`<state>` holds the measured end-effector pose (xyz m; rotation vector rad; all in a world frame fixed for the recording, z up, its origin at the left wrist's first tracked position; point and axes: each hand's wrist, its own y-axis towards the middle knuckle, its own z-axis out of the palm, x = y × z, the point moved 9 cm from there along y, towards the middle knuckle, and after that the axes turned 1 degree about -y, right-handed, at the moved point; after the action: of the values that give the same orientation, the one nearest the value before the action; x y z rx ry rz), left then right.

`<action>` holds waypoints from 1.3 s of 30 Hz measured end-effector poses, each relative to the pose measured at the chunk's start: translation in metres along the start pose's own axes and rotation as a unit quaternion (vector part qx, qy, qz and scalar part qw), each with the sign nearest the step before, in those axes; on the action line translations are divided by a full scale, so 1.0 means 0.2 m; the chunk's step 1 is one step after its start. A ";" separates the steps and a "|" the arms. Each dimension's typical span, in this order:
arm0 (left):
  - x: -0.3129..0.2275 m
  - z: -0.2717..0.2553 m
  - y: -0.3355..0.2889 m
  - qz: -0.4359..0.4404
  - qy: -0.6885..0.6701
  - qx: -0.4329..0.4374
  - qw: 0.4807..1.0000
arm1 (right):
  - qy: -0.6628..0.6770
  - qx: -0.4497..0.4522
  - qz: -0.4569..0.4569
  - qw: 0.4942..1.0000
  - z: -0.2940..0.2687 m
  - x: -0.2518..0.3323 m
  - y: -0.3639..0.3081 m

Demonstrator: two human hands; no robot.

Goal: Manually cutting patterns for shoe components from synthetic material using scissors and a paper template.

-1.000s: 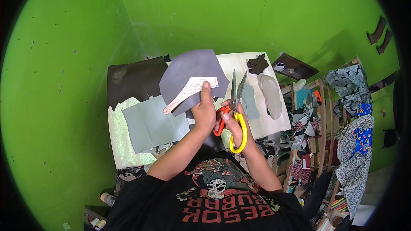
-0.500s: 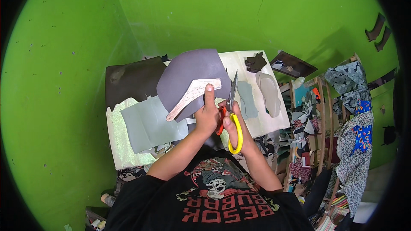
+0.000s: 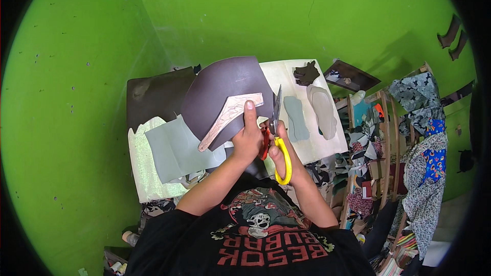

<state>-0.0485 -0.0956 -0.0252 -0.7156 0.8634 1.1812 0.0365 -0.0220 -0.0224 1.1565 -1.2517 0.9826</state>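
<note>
My left hand [image 3: 247, 135] pinches a large dark brown sheet [image 3: 225, 79], its thumb pressing a curved, pale pink pattern piece [image 3: 230, 113] flat on top. Both are held up above the table, and the fingers underneath are hidden. Just to the right, my right hand [image 3: 284, 154] grips scissors [image 3: 282, 163] with one yellow and one red handle loop. Their blades [image 3: 277, 106] point away from me, close beside the sheet's right edge. Whether the blades touch the sheet I cannot tell.
The table [image 3: 327, 145] bears a dark brown sheet [image 3: 153, 97], a grey-green sheet [image 3: 179, 145], sole-shaped pieces [image 3: 321, 112], a grey-green cut piece [image 3: 295, 118] and dark scraps [image 3: 307, 73]. On the right, a wooden rack [image 3: 386, 153] holds fabric scraps. Green walls [image 3: 230, 15] rise behind.
The brown sheet and pattern have turned slightly counterclockwise, the pattern's lower end dropping a little. The scissors have shifted slightly and the blades look closer together.
</note>
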 end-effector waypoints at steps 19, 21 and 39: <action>0.03 -0.04 0.05 0.033 0.072 -0.017 0.997 | -0.018 0.004 0.023 1.000 0.03 -0.01 -0.01; 0.02 -0.02 0.02 -0.018 0.068 -0.022 0.997 | -0.010 -0.004 0.037 0.999 0.02 -0.03 -0.01; 0.05 -0.05 0.09 0.047 0.049 -0.002 0.998 | -0.044 -0.080 0.002 0.996 0.01 -0.10 0.00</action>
<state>-0.0656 -0.0953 -0.0393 -0.7474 0.9858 1.2406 0.0342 -0.0220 -0.0414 1.0814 -1.3777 0.8259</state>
